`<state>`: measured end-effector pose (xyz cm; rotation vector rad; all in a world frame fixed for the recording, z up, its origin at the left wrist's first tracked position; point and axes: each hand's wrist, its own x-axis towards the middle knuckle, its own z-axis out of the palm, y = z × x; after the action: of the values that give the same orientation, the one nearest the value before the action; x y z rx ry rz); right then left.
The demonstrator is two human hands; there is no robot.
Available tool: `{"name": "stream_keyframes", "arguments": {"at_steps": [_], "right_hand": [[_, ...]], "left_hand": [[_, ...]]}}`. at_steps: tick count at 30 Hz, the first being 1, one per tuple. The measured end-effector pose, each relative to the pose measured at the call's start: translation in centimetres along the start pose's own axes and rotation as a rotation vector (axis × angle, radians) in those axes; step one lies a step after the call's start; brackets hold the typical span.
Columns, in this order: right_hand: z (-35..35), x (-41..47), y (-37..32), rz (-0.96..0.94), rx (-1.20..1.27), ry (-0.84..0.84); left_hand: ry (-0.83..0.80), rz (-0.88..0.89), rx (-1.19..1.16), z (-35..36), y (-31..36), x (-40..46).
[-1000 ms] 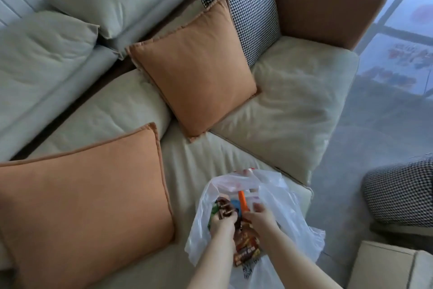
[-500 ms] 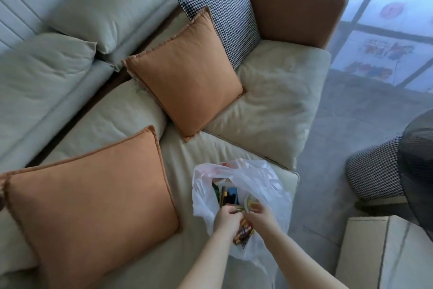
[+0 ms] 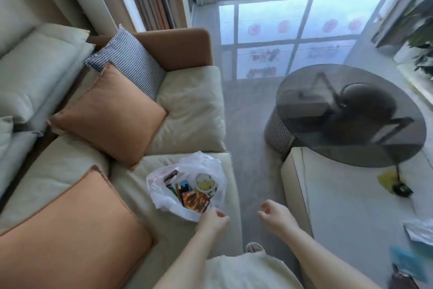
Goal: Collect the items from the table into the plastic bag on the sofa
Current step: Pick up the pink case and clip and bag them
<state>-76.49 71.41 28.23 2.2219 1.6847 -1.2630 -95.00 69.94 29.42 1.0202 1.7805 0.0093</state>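
The bag [image 3: 187,185] lies open on the sofa [image 3: 194,106] edge, packets inside. The left hand [image 3: 212,219], earlier in the bag, now touches its near rim, fingers loosely curled, holding nothing. The right hand [image 3: 276,217] has left the bag and hangs empty, relaxed, over the floor beside the bench [image 3: 351,195].

blurred items [image 3: 412,249] cut off (right edge), left fingers [image 3: 212,212] hidden

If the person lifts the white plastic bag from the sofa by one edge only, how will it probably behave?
The plastic bag looks thin and crumpled, so it would probably sag rather than keep its shape. Its mouth lies open with snack packets and a round lidded cup showing, so these may slide out. The left hand is at its near edge.
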Motion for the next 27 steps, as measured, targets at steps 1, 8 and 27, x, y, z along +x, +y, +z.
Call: {"name": "stream_keyframes", "arguments": {"at_steps": [1, 8, 27], "right_hand": [[-0.2, -0.9, 1.6, 0.016, -0.008, 0.030], [-0.8, -7.2, 12.6, 0.186, 0.079, 0.180], [4.7, -30.4, 46.4, 0.753, 0.436, 0.272]], "left_hand": [[-0.011, 0.012, 0.065, 1.0, 0.4, -0.5], [-0.051, 0.203, 0.387, 9.6, 4.7, -4.0], [-0.378, 0.452, 0.884, 42.6, 7.2, -18.9]]}}
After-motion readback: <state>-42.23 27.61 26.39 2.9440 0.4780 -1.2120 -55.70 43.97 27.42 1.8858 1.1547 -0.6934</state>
